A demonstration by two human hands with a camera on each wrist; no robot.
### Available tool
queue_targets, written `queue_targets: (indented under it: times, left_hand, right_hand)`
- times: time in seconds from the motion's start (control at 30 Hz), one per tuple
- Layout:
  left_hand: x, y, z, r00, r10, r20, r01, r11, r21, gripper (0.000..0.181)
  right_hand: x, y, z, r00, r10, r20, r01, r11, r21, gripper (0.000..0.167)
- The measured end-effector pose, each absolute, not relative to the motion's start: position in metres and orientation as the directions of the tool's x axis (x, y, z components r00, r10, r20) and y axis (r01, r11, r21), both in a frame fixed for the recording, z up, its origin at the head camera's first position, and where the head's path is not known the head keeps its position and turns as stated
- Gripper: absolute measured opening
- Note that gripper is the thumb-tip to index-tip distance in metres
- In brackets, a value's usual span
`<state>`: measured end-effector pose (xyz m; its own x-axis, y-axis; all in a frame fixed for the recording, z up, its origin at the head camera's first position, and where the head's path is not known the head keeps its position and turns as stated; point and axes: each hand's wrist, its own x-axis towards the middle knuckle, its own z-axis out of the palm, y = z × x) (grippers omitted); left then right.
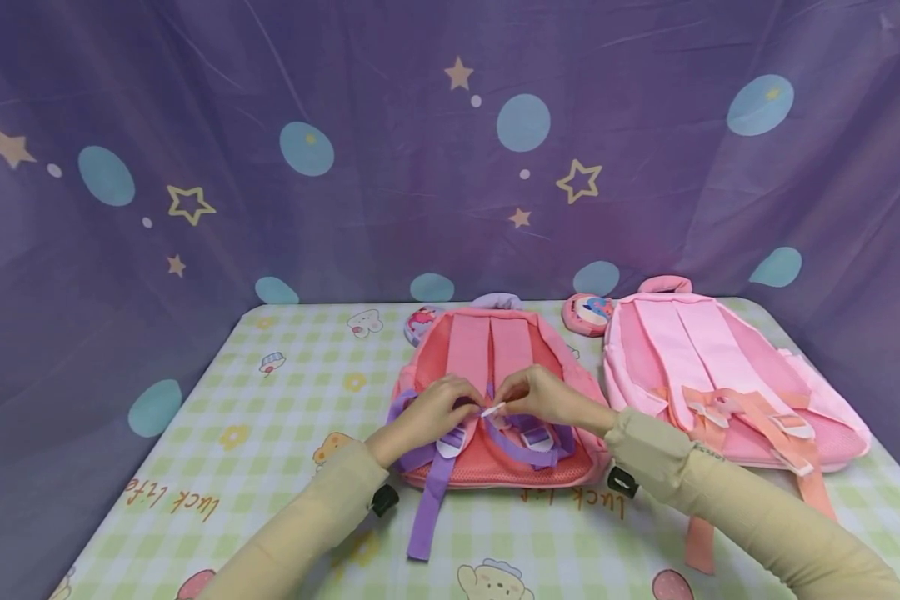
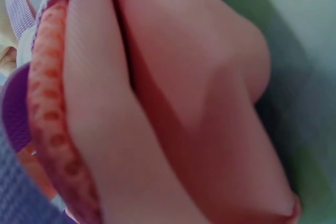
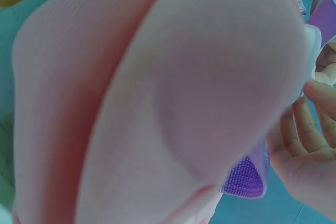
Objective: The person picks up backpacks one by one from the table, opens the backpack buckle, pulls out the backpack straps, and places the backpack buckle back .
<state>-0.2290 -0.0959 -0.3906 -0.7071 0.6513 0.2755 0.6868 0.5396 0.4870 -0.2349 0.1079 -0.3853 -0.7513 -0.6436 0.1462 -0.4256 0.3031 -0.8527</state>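
Note:
A coral-pink backpack [image 1: 468,337] lies with its shoulder straps facing up, its purple webbing straps [image 1: 521,452] looped across the lower half. At the middle of the bag, both hands meet at a small white plastic buckle [image 1: 493,409]. My left hand [image 1: 438,410] pinches the buckle's left side, its thumb and fingers bent together. From the other side my right hand [image 1: 543,396] pinches the buckle and the purple webbing near it. Fingers hide part of the buckle, so whether its halves are joined cannot be seen. Blurred pink fabric [image 2: 173,77] fills most of the left wrist view.
A lighter pink backpack [image 1: 727,333] with orange straps [image 1: 802,450] lies to the right. Round character pouches [image 1: 588,314] sit behind the bags. A green checked cloth [image 1: 285,433] covers the table, and a purple patterned curtain [image 1: 390,167] hangs behind.

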Motion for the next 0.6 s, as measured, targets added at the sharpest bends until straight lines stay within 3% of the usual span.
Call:
queue_targets:
  times: [0.6]
  left_hand:
    - [-0.2285,-0.0929,-0.3898,-0.715,0.654,0.247,0.683,0.576,0.45,0.008]
  right_hand:
    - [-0.2367,0.1149,-0.3858,-0.735,-0.667,0.124,-0.42,0.303,-0.855,0.006]
